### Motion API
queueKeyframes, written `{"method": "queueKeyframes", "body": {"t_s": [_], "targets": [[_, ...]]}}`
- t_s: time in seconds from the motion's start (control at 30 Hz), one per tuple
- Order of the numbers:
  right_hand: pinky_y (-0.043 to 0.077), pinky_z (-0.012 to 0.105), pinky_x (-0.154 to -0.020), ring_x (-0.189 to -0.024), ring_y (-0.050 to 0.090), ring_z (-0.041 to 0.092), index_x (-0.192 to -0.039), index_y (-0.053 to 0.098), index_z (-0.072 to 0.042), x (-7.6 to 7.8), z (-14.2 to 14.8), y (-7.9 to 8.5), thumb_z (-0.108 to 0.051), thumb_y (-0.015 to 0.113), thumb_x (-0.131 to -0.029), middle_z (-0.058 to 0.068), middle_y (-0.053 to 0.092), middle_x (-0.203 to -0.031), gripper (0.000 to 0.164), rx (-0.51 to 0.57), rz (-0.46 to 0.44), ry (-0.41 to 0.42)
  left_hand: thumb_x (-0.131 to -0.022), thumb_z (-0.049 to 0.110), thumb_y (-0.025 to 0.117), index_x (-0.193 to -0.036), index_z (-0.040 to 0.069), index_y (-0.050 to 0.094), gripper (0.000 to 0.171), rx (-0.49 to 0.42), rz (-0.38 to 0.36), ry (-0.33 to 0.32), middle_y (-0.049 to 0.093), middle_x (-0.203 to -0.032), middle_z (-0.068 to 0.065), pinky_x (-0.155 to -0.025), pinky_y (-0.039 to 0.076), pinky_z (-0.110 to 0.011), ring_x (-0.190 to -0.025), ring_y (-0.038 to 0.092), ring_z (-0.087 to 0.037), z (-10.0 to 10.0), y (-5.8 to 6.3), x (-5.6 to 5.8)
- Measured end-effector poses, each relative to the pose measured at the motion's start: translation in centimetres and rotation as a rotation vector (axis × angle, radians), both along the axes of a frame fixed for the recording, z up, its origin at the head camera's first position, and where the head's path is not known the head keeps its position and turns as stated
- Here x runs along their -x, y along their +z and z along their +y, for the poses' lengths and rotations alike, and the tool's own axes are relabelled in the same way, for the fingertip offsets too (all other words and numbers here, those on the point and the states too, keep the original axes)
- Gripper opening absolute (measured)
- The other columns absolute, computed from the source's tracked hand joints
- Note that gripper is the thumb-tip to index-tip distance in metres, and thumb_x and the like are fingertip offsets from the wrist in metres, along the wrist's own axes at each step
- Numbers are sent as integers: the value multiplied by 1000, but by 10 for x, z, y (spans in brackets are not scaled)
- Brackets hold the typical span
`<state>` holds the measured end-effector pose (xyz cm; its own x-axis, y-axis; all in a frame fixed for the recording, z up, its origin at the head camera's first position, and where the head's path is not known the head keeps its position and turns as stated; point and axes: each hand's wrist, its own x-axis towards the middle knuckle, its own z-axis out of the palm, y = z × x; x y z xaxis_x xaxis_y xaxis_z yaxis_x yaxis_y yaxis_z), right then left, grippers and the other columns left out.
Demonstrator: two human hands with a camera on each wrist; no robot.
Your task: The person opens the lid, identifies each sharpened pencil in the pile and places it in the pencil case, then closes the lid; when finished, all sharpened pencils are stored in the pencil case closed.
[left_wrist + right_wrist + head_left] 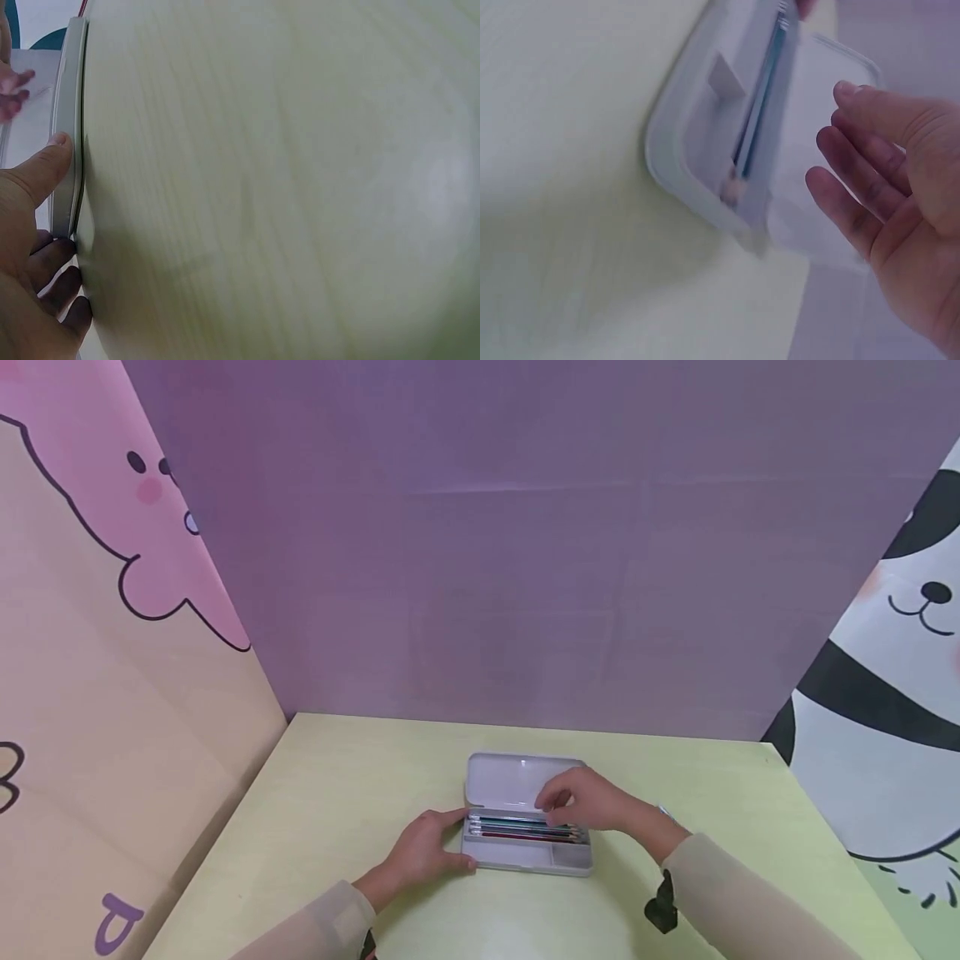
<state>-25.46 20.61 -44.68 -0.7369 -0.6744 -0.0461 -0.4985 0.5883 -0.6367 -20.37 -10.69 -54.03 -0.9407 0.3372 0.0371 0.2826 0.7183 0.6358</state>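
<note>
A white pencil case (517, 857) lies on the table with its lid (504, 781) raised at the back. Several pencils (517, 837) lie side by side in its rear compartment, and a smaller divided compartment runs along the front. At the case's left end, my left hand (422, 852) holds it, thumb against the front wall and fingers round the end. Over the right part of the pencils hovers my right hand (588, 799), its fingers loosely bent. The right wrist view shows nothing between the fingers of this right hand (900, 172), which is in front of the lid.
The pale wooden table (360, 777) extends around the case. A purple panel (487, 568) stands at its back edge. Printed panels flank it, one with a pink figure (180, 552) at left, one with a panda (885, 693) at right.
</note>
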Motion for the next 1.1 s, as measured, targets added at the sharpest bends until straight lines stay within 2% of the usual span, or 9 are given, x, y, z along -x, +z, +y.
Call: {"method": "queueKeyframes", "body": {"t_s": [0.17,0.37,0.47,0.6,0.73,0.9,1.1], "targets": [[59,26,-79,-91,67,14,-109,77,-9,-8,43,14,-13,79,-90,8,75,-104,20,36,11,-76,-74,47,90,-149,11,55,90,10,6,3,65,-137,-15,-110,48,-51,-125,59,-32,2,0,-2],[60,26,-76,-94,67,10,-115,74,-12,-16,106,26,-21,78,-92,1,73,-106,25,21,-7,-181,-74,46,91,-148,10,55,90,12,7,12,64,-137,-15,-110,48,-50,-125,59,-31,3,3,-4],[61,29,-73,-92,67,9,-119,72,-8,-23,136,26,-18,75,-94,7,73,-107,27,41,-32,-206,-74,46,90,-148,10,55,90,7,7,15,64,-137,-14,-110,48,-50,-126,59,-31,2,4,-4],[61,31,-69,-88,67,8,-123,68,-1,-32,170,17,-14,71,-96,17,71,-110,30,63,-78,-251,-74,47,90,-149,11,55,90,2,7,19,64,-137,-15,-110,47,-51,-126,58,-32,1,4,-4],[61,33,-68,-87,67,10,-126,65,5,-38,197,0,-14,69,-97,21,69,-111,35,60,-141,-307,-74,48,90,-149,11,55,90,4,2,18,65,-135,-16,-110,47,-52,-125,59,-32,2,3,-4],[61,36,-69,-87,69,14,-129,62,10,-41,221,-21,-12,69,-97,23,68,-113,38,63,-245,-343,-74,48,90,-149,11,55,91,7,-10,18,64,-136,-15,-110,47,-51,-125,58,-32,3,2,-5],[59,35,-64,-83,65,11,-126,63,9,-40,234,-38,-9,68,-97,19,69,-108,35,58,-279,-347,-73,48,90,-149,11,55,91,6,3,24,65,-135,-16,-110,47,-52,-124,59,-33,3,4,-5]]}}
